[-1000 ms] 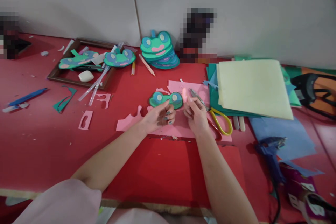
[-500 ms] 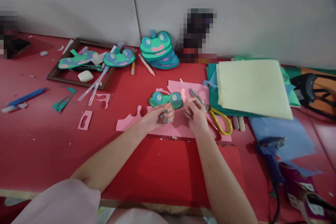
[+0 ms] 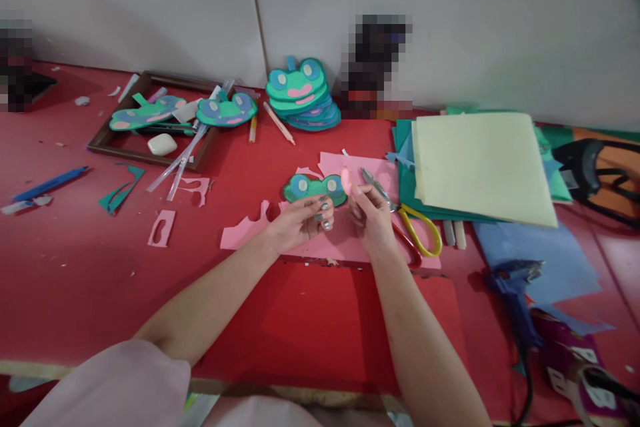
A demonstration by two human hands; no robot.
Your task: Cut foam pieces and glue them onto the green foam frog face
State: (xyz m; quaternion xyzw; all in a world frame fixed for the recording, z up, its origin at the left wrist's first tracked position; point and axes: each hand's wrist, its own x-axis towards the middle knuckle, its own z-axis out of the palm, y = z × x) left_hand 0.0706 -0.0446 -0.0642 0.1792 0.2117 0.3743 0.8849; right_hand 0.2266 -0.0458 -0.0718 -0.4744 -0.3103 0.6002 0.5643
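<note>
My right hand pinches a small curved pink cutout between thumb and fingertips. My left hand is closed with its fingers curled; anything inside them is hidden. Just beyond both hands lies a green frog face with blue and pale round eyes, its lower part covered by my left fingers. Beneath it spreads a cut pink sheet. Scissors with one yellow and one red handle rest beside my right hand, blades pointing away from me.
Finished-looking frog faces are stacked by the wall. A wooden frame at left holds two more faces, glue sticks and an eraser. Pale yellow sheets lie at right, above a blue glue gun. Scraps dot the red table.
The pink cutout has shifted slightly left in my right hand, close to the frog face's right eye. My left fingers have turned a little. The other things stay in place.
</note>
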